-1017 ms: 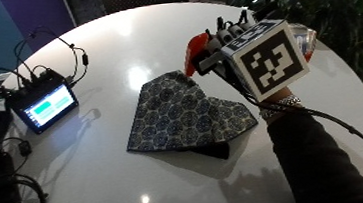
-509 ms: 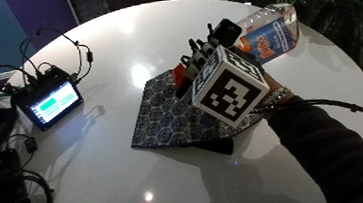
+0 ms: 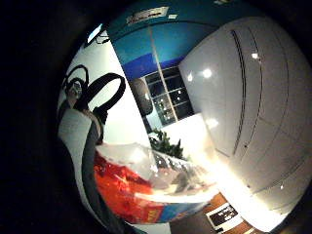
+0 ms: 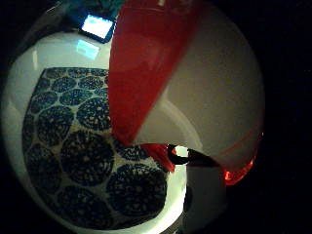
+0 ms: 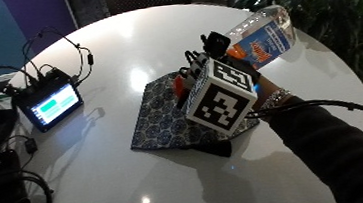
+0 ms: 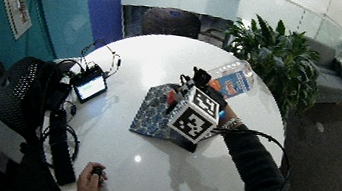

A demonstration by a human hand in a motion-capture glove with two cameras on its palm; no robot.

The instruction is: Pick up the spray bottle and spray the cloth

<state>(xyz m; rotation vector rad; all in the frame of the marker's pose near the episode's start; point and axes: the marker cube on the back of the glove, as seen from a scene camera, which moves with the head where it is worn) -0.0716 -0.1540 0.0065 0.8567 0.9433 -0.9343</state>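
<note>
The gloved right hand [image 5: 246, 77] held the spray bottle [image 5: 259, 36] with its fingers curled around the neck, tilted so that the clear body with its orange-and-blue label pointed up and away toward the plants [image 5: 319, 3] while the red spray head [image 4: 146, 63] pointed down at the cloth [image 5: 166, 115]. The blue patterned cloth lay flat on the white round table [image 5: 129, 41], directly under the hand.

Half a second before, the hand sat at nearly the same spot over the cloth with the bottle at about the same slant — little had changed but a small shift of the whole picture, which reads as the camera moving closer. A full second before, the hand was farther toward the table's plant side, only at the cloth's edge, so it had come in over the cloth since then.

From the thumb-side palm view the red and white spray head filled much of the picture, with the cloth's round pattern spread beneath it. A small lit screen [image 5: 51, 104] with cables [image 5: 63, 47] stood on the table well apart from the cloth — unmoved across the frames.
</note>
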